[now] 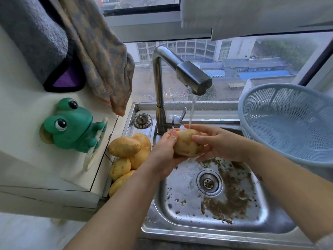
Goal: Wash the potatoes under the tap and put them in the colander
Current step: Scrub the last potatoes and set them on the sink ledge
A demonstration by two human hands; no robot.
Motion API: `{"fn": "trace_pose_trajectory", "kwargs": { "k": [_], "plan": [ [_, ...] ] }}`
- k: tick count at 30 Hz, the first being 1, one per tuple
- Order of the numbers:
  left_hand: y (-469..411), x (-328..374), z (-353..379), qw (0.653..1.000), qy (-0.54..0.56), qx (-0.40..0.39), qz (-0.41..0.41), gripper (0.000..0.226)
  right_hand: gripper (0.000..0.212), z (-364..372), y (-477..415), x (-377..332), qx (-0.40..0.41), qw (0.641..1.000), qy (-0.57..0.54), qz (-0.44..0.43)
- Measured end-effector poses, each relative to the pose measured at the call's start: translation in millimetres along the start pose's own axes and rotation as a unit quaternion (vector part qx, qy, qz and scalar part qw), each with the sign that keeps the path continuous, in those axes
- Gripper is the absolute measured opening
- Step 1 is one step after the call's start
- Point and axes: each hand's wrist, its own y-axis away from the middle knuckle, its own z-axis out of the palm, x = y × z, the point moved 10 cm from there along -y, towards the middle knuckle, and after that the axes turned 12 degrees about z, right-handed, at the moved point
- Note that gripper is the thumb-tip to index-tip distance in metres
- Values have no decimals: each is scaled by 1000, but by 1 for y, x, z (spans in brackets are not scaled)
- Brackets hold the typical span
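Unwashed potatoes (128, 156) left, colander (292, 123) right.

Glossy steel sink (180, 226) (dirt-flecked), perforated plastic colander (288, 123), fuzzy cloth towel (100, 56).

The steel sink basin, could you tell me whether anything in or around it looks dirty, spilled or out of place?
Yes: brown dirt specks and sludge are spread across the floor of the steel sink basin, thickest right of the round metal drain. It looks like soil rinsed off potatoes. The pale blue plastic colander holds no potatoes.
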Motion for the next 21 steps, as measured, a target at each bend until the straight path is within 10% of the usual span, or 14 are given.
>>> {"fn": "trace_pose_trajectory", "kwargs": {
  "k": [9, 15, 21],
  "plan": [
    [0, 10, 4, 994, -73, 7, 86, 21, 24, -12, -1, -12, 222, 974, 0, -53],
    [-2, 12, -11, 995, -39, 42, 80, 25, 20, 2, -13, 0, 111, 990, -89, 14],
    [-1, -6, -24, 997, 30, 76, -3, 35, 40, 14, -10, -10, 101, 989, 81, -70]
  ]
}}
